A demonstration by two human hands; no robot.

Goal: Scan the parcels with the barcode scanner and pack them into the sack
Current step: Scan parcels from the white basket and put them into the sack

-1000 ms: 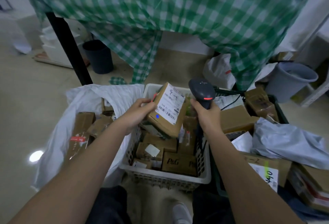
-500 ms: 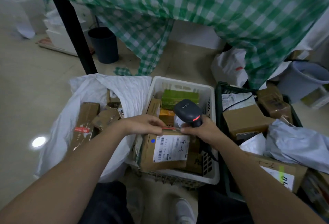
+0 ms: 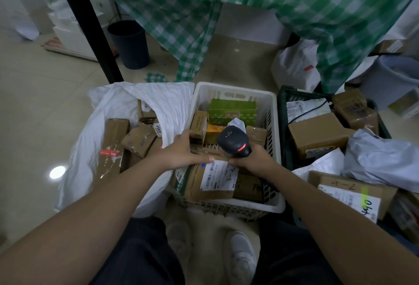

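Pale floor tiles [image 3: 45, 94] spread beneath me, and a green checked cloth [image 3: 260, 8] hangs down across the twelve o'clock edge of my view, with a black worktop leg [image 3: 90, 30] and a dark bin [image 3: 130, 44] at eleven o'clock.

At the centre sits a white plastic basket [image 3: 275, 130] full of cartons. Over its near end I hold a brown parcel [image 3: 210, 180], its white shipping label [image 3: 220, 177] facing up with "3-2" handwritten on it and a small blue dot beside it. My left hand [image 3: 183, 152] lies across the parcel's far edge, fingers curled over it, gripping it. My right hand [image 3: 254, 160] has its grip clamped around the handle of the black barcode scanner [image 3: 234, 140], whose head shows a red light and tilts down toward the parcel; the fingertips of this hand also touch the label's top edge.

Deeper in the basket, toward twelve o'clock, lie a green box [image 3: 232, 112] and an orange box [image 3: 215, 131].

At nine o'clock, touching the basket's left side, the white sack [image 3: 127, 96] gapes open with several brown parcels already inside. At three o'clock a dark green crate [image 3: 283, 126] holds more cartons, with grey mailer bags [image 3: 381, 160] beside it. A carton [image 3: 353, 196] marked "4-2" lies at four o'clock. My white shoe [image 3: 241, 255] shows at six o'clock.
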